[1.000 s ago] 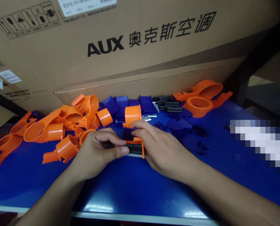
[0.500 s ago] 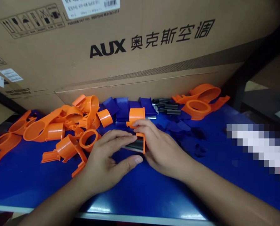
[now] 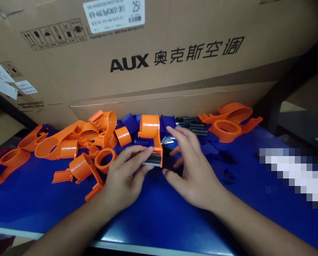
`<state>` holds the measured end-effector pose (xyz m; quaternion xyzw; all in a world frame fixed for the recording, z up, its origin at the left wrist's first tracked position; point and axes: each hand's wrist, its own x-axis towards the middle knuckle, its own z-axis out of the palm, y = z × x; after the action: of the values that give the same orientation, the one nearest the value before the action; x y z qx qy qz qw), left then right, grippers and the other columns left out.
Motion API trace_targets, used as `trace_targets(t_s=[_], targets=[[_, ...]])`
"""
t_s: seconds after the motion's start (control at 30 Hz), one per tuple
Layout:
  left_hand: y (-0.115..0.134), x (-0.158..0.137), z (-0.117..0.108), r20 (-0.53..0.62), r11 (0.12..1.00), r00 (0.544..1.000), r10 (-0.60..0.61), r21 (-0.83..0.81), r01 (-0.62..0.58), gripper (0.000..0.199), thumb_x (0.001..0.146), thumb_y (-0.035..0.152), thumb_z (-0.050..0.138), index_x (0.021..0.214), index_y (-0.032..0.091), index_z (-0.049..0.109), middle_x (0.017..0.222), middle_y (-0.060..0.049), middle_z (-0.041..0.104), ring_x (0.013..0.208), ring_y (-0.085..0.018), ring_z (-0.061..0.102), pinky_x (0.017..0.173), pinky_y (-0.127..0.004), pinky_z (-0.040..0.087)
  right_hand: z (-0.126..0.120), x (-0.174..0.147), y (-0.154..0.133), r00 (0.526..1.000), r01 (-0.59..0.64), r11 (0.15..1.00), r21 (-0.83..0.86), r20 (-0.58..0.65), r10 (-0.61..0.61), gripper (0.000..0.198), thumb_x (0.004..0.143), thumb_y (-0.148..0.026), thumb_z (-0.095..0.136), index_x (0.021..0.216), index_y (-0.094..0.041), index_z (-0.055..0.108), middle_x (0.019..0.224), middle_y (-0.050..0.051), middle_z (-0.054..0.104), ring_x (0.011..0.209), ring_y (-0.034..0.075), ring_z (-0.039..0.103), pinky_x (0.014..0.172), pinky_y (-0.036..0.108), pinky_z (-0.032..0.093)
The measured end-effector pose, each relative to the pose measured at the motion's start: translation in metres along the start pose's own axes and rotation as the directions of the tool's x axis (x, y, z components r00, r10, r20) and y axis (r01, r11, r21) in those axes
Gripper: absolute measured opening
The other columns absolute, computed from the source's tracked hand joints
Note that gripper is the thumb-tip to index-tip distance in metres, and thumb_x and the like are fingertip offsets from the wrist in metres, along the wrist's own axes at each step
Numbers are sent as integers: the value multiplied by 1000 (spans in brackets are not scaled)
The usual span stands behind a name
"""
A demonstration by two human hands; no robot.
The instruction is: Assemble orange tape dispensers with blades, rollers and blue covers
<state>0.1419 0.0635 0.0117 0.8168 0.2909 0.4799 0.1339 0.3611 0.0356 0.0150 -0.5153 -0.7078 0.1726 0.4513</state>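
My left hand [image 3: 129, 174] pinches an orange tape dispenser [image 3: 149, 127] by its lower end, between the thumb and fingers. The dispenser's round hub points up and away from me. A black roller [image 3: 155, 158] sits in its lower end, above a serrated metal blade [image 3: 154, 164]. To the right of the dispenser, my right hand [image 3: 192, 167] is held apart from it, fingers spread and nothing in them. Behind the dispenser lie blue plastic pieces [image 3: 169, 122] and small shiny metal strips [image 3: 168, 140].
Several orange dispenser frames [image 3: 85, 167] are heaped on the left, and more orange frames [image 3: 225, 129] lie at the back right. Black rollers [image 3: 197, 127] rest near the back. A large cardboard box [image 3: 175, 81] stands behind the blue table [image 3: 159, 213]. Dark posts flank both sides.
My right hand has let go of the dispenser and moved right, its fingers opening. My left hand has closed its thumb onto the dispenser's lower end. The view has shifted slightly.
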Motion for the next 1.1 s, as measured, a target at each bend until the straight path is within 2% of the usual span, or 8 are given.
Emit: trace_targets(t_s=[0.1, 0.23, 0.37, 0.5, 0.6, 0.7, 0.87, 1.1], targets=[[-1, -1, 0, -22, 993, 997, 69, 95, -67, 59, 97, 8, 70, 150, 33, 64, 133, -10, 72, 119, -21, 75, 104, -35, 64, 2, -1, -7, 959, -258, 871, 418, 221, 177, 80, 99, -45, 63, 170, -34, 27, 127, 12, 66, 82, 21, 72, 61, 35, 64], [2, -9, 10, 16, 970, 978, 207, 123, -208, 71, 98, 6, 67, 162, 30, 51, 137, -13, 74, 122, -24, 76, 103, -35, 66, 17, -7, -21, 907, -419, 593, 688, 355, 229, 85, 104, -62, 55, 172, -38, 11, 94, 0, 67, 70, 19, 71, 53, 32, 62], [7, -16, 18, 63, 961, 970, 234, 139, -241, 87, 100, 6, 62, 175, 27, 23, 154, -15, 66, 133, -27, 72, 109, -38, 64, 27, -10, -30, 910, -406, 599, 690, 250, 330, 86, 104, -56, 61, 171, -41, 9, 75, -8, 60, 52, 15, 62, 49, 29, 57], [8, -9, 18, 151, 989, 986, 63, 123, -82, 104, 103, 16, 60, 174, 26, -15, 176, -22, 34, 147, -30, 60, 117, -49, 57, 16, 4, -26, 926, -345, 591, 730, 160, 342, 81, 104, -51, 60, 171, -42, 15, 74, -8, 61, 50, 14, 59, 48, 27, 53], [7, 5, 17, 139, 981, 989, -42, 192, 14, 81, 103, 26, 63, 173, 19, 24, 164, -22, 53, 141, -34, 63, 117, -57, 53, -4, 22, -14, 924, -271, 596, 756, 29, 382, 82, 100, -46, 63, 169, -41, 19, 88, -4, 68, 51, 12, 56, 47, 26, 51], [11, 20, 25, 244, 973, 967, -72, 230, 14, 33, 104, 28, 61, 133, 17, 72, 126, -14, 79, 119, -31, 72, 113, -54, 53, -28, 38, 0, 900, -212, 616, 758, -94, 425, 80, 98, -39, 62, 168, -41, 22, 95, -2, 72, 52, 11, 55, 46, 23, 46], [39, 38, 62, 466, 938, 879, -103, 338, -69, 27, 103, 36, 62, 110, 17, 80, 106, -13, 81, 103, -32, 72, 102, -54, 54, -45, 48, 17, 837, -223, 606, 763, -169, 520, 80, 94, -38, 64, 165, -35, 29, 92, -1, 74, 52, 11, 54, 44, 23, 43], [58, 61, 102, 575, 837, 778, -253, 534, -123, 25, 96, 33, 68, 92, 13, 83, 91, -19, 77, 104, -40, 70, 91, -54, 55, -33, 48, 28, 819, -250, 652, 716, -202, 536, 77, 92, -43, 66, 162, -36, 37, 91, -2, 73, 50, 11, 56, 43, 22, 41]])
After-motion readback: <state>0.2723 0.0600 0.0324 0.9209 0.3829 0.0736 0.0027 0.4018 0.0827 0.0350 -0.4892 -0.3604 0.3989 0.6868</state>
